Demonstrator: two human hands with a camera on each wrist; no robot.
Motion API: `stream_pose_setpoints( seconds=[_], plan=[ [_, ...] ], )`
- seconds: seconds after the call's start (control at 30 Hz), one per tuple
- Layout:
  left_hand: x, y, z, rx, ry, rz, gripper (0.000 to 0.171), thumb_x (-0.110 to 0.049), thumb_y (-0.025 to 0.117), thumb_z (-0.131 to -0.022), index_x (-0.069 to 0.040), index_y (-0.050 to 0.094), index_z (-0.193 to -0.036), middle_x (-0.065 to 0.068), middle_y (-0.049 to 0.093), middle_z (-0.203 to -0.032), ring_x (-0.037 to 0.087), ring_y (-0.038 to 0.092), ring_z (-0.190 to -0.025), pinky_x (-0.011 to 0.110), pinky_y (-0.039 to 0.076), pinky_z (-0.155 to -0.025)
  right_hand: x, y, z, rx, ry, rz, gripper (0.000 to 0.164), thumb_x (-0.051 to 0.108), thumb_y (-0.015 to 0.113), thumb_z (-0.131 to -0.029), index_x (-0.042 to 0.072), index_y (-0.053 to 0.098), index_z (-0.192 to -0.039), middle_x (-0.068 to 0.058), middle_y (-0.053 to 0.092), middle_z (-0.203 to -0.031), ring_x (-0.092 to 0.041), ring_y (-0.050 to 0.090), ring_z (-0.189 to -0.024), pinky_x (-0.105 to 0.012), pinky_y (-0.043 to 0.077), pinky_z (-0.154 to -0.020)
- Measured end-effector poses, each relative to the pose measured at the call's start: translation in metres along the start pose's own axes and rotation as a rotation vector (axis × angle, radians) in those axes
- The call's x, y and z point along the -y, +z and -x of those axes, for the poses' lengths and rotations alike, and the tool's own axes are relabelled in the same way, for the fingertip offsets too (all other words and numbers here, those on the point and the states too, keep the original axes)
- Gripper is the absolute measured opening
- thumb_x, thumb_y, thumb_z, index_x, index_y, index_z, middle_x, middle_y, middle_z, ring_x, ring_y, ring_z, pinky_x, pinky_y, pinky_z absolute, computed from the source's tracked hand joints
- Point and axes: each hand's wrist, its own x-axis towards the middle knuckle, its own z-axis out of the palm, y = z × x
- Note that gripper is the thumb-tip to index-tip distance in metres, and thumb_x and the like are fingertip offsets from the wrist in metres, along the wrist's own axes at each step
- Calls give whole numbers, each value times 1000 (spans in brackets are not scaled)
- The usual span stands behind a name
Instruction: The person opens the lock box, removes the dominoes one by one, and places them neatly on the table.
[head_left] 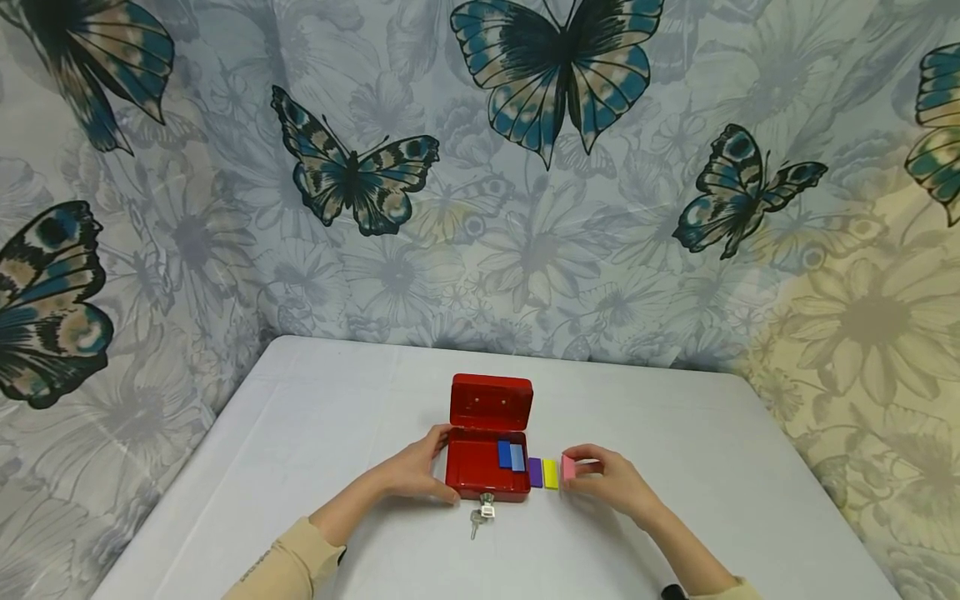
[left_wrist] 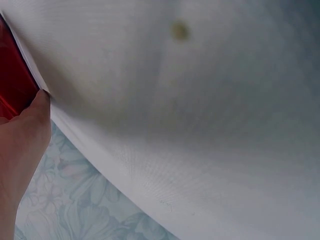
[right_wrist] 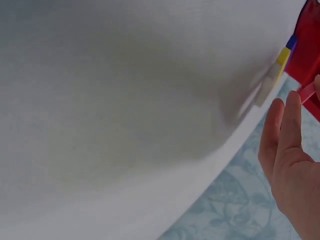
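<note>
Head view shows me the left hand (head_left: pixel 416 467) holding the red box (head_left: pixel 472 467) by its left side, while the right hand (head_left: pixel 611 485) pinches the pink block (head_left: pixel 567 467) outside it, just right of the yellow block (head_left: pixel 551 474). I'd worry that a loose pinch could drop that slim piece, or a low sweep knock the yellow block and purple block (head_left: pixel 536 472) askew. The box looks like glossy painted metal, round-cornered; the blocks are plain rectangles on white cloth (head_left: pixel 637 408).

One red box (head_left: pixel 471 467); two blue blocks (head_left: pixel 505 455) inside, towards two o'clock; past its three o'clock side, one purple block (head_left: pixel 536 472), one yellow block (head_left: pixel 551 474), one pink block (head_left: pixel 567 468).
</note>
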Motion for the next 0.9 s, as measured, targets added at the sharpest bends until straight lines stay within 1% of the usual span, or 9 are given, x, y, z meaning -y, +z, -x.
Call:
stream_pose_setpoints(
  seconds=[0.2,0.37,0.57,0.73,0.83,0.9],
  plan=[
    [0,0,0,3,3,-1,102,-25,87,-69,-3,25,-147,15,38,-148,34,38,-137,49,35,-110,-9,-6,-3,4,15,40,48,22,83,-77,7,65,-119,-4,65,-112,-19,62,-96,-39,56,-81],
    [1,1,-1,0,11,-5,102,-25,87,-69,-3,25,-147,16,38,-148,35,38,-137,50,35,-110,-15,-11,-6,17,-7,42,48,20,83,-76,5,66,-118,-4,67,-105,-19,62,-94,-34,55,-77],
    [3,1,-2,-1,11,-12,102,-25,87,-69,-3,25,-147,16,38,-148,34,38,-136,49,35,-110,-22,-17,-8,36,-18,61,49,19,84,-74,6,66,-118,-2,67,-98,-17,60,-91,-30,50,-74],
    [2,0,-2,-2,14,-11,102,-25,87,-69,-3,25,-147,15,39,-147,34,38,-136,49,35,-111,-24,-20,-8,49,-62,89,49,16,84,-75,4,65,-118,-2,63,-93,-18,57,-88,-30,48,-71],
    [2,0,-2,-1,15,-7,101,-25,86,-69,-3,25,-147,15,39,-147,34,38,-136,49,35,-111,-25,-20,-8,49,-89,96,48,15,84,-74,4,65,-118,-2,62,-91,-18,56,-87,-29,48,-70],
    [2,0,-1,-1,15,-7,101,-25,86,-69,-3,25,-147,15,39,-147,34,38,-136,49,35,-111,-27,-20,-9,49,-121,108,47,13,84,-74,3,65,-117,-2,61,-91,-19,56,-87,-27,48,-69]
  ],
)
